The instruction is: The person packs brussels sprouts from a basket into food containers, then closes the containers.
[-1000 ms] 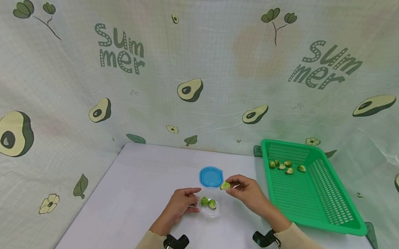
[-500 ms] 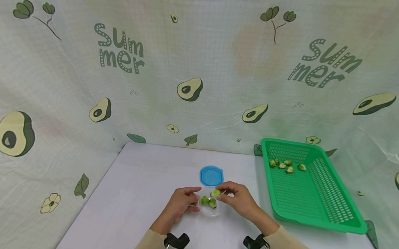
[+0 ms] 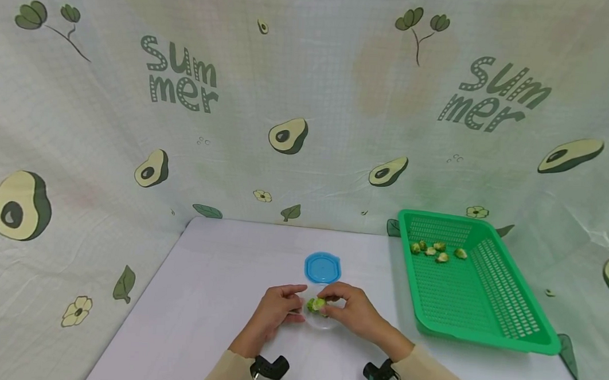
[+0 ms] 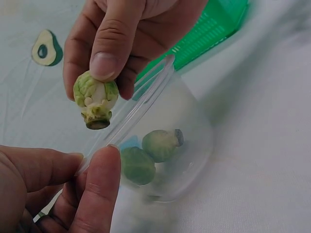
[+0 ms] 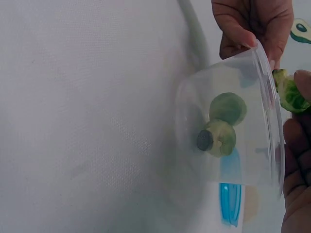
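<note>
A clear round plastic container (image 3: pixel 322 323) stands on the white table, its rim pinched between thumb and fingers of my left hand (image 3: pixel 272 313). Two Brussels sprouts show through its wall in both wrist views, one (image 4: pixel 138 166) touching the other (image 4: pixel 161 145). Over the container's mouth, my right hand (image 3: pixel 359 313) pinches a third sprout (image 4: pixel 96 101) by its leafy end, with the cut stem facing down in the left wrist view. That sprout (image 5: pixel 290 93) is just outside the rim in the right wrist view.
Directly behind the container lies a blue lid (image 3: pixel 323 268). At the right stands a green perforated basket (image 3: pixel 476 302) with several sprouts (image 3: pixel 441 257) near its back left corner. A printed cloth (image 3: pixel 340 100) hangs behind the table.
My right hand has moved left and toward the front with its sprout, from beside the blue lid to over the container. My left hand has stayed at the rim.
</note>
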A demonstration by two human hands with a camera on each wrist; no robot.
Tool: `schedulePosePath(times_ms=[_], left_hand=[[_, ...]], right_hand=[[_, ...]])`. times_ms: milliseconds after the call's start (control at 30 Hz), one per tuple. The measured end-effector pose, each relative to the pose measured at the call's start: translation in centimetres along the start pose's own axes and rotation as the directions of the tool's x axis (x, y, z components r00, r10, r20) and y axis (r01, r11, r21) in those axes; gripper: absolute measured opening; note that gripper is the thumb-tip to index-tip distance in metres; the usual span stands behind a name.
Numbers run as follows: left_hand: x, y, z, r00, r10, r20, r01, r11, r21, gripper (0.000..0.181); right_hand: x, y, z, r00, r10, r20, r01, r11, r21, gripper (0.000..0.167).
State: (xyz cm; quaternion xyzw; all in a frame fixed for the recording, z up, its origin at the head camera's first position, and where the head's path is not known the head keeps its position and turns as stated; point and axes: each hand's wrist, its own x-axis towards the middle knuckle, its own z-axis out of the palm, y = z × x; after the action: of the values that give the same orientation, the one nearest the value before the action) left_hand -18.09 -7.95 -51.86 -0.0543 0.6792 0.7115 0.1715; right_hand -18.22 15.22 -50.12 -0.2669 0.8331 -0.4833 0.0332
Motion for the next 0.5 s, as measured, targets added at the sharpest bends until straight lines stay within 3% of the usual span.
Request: schedulePosePath(times_ms=[233, 500], left_hand=[[-0.04, 0.01, -0.09, 1.000, 0.000, 0.010, 0.000, 1.000, -0.002, 0.044], [0.00, -0.05, -0.18, 1.000, 0.008, 0.015, -0.008, 1.000, -0.001, 0.044]], right_hand=[[0.15, 0.27, 0.46, 0.998, -0.053, 0.041, 0.055, 0.997, -0.061, 0.020], [0.32, 0.37, 0.88, 0.997, -0.048, 0.062, 0.054, 0.993, -0.106, 0.022]])
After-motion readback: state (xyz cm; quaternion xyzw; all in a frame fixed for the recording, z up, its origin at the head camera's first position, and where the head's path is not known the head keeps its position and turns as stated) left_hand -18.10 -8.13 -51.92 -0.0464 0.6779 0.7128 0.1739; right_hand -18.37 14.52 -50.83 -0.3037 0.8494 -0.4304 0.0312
